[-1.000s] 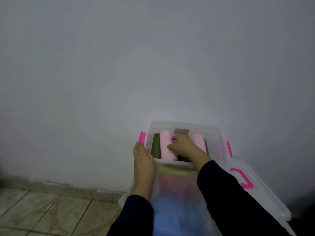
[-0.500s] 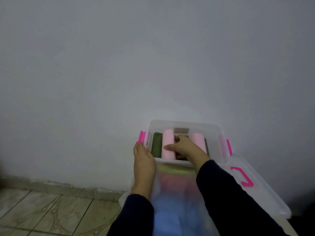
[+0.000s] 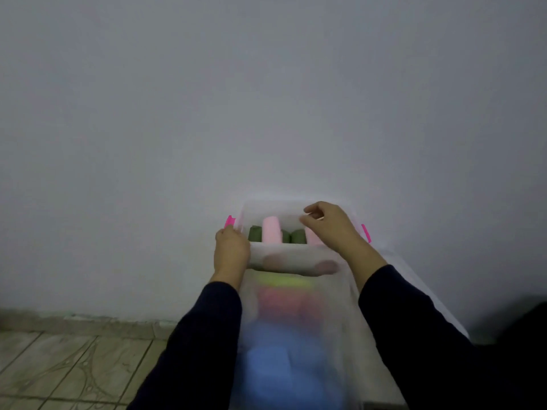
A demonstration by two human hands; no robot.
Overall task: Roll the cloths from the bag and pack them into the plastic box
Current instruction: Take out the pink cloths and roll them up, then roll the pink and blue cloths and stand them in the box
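The clear plastic box (image 3: pixel 284 257) with pink latches stands against the wall. Inside it lie rolled cloths side by side: a green roll (image 3: pixel 254 233), a pink roll (image 3: pixel 271 232), another green roll (image 3: pixel 297 236) and a second pink roll (image 3: pixel 312 236), partly hidden by my right hand. My left hand (image 3: pixel 232 250) grips the box's near left corner. My right hand (image 3: pixel 328 224) hovers over the box's right side, fingers loosely curled and holding nothing. A translucent bag (image 3: pixel 299 335) in front of the box shows yellow, red and blue cloths, blurred.
A grey wall rises directly behind the box. The box's clear lid (image 3: pixel 414 279) lies to the right, mostly hidden by my right sleeve. Tiled floor (image 3: pixel 68 368) shows at the lower left, well below the box.
My right hand has come up out of the box, off the rolls, and now hangs above its right side. A second green roll shows where the hand was. My left hand stays on the corner.
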